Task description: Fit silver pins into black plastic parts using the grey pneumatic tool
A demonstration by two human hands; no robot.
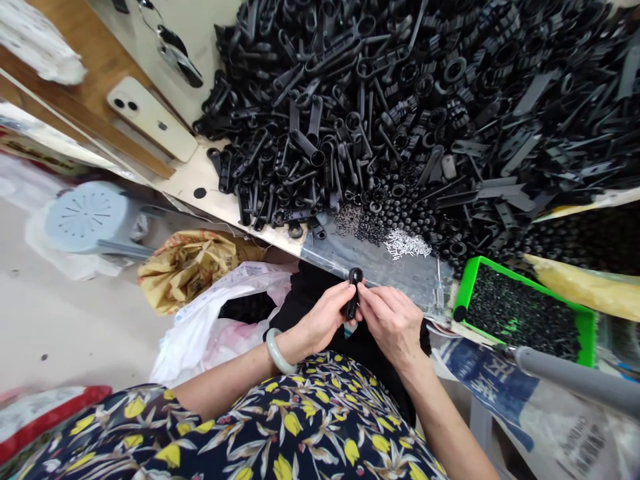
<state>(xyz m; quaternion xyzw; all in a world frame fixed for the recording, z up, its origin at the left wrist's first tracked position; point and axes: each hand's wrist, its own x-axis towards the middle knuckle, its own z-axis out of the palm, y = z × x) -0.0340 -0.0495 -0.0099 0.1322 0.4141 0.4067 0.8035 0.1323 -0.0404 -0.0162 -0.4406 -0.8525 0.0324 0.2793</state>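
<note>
Held over my lap, just off the table's front edge, is a black plastic handle-like part [354, 293] with a ring-shaped upper end. My left hand [325, 317] is closed around its left side, a pale bangle on the wrist. From the right, my right hand [393, 319] pinches with thumb and fingertips against the same part, near its ring end. Whether a smaller piece sits between those fingertips is hidden. Just beyond the hands lie a small pile of silvery pins [407, 245], tiny dark pieces [349, 220] and black rings [399, 190].
A large heap of black plastic parts [320, 113] covers the table. At right stand a green tray [467, 283] of small black bits and a grey rod [575, 377]. A phone [153, 120] leans at left. Below are a blue stool [93, 217] and bags [195, 267].
</note>
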